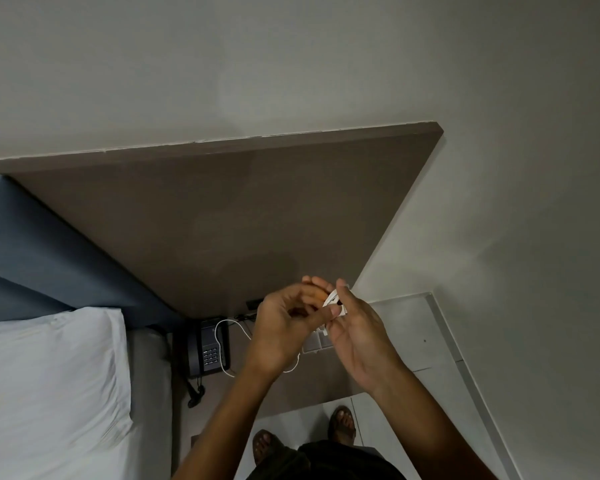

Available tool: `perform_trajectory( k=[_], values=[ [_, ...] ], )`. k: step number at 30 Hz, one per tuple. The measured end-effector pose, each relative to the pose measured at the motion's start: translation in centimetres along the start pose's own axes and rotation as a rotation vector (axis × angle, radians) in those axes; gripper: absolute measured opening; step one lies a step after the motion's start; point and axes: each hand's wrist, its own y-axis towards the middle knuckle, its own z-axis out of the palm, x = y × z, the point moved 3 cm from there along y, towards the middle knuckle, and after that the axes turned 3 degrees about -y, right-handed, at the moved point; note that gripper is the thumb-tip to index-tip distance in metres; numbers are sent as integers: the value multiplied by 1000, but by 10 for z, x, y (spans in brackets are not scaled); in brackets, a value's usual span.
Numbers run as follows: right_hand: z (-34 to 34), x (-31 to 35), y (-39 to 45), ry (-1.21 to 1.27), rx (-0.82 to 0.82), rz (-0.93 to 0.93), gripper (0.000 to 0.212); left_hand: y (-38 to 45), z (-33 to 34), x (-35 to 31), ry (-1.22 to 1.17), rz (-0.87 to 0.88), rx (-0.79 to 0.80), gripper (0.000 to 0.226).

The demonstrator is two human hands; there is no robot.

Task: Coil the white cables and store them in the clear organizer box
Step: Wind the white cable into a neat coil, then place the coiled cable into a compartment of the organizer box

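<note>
Both my hands are raised above a small bedside table. My left hand [284, 327] and my right hand [355, 336] meet at the fingertips and together pinch a small bundle of white cable [333, 301]. A loose white cable [222, 341] loops over the black telephone and trails under my left wrist. The clear organizer box [314, 342] lies on the table below my hands, mostly hidden by them.
A black desk telephone [208, 348] sits at the left of the table, its cord hanging down. A brown headboard panel [222, 220] rises behind. A bed with a white pillow [49, 375] lies to the left. My feet [342, 424] stand on a tiled floor.
</note>
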Motion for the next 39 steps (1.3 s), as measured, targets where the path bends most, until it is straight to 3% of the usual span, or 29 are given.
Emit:
perform_trajectory(
  k=[4,7,9,13,15,18,20,26,29,35,39],
  values=[
    [3,-7,-2,57,-88,38,46,-4,-14,-5,284,109,-66,29],
    [2,-10,-7,75,-133,87,34,-3,-38,-12,307,122,-48,53],
    [6,-11,-14,-4,-110,134,32,1,-54,-16,185,9,73,49],
    [20,-21,-24,-117,61,242,50,-1,-49,-9,51,-322,518,37],
    [23,-25,-25,-90,86,240,49,-8,-41,0,-133,-416,593,41],
    [20,-25,-24,14,44,251,26,-12,-47,14,-245,-349,637,35],
    [14,-27,-25,1,21,264,28,-13,-53,22,-243,-254,676,33],
    [-5,-40,-22,-329,-76,253,51,-17,-48,43,-234,-260,525,29],
    [-24,-43,-15,-433,-173,162,41,-11,-42,58,-211,-312,390,33],
    [-84,-48,5,-729,-406,-82,41,6,-4,92,-167,-424,167,33],
    [-149,-70,24,-721,-454,-93,33,28,35,134,-8,-438,116,25]
  ],
)
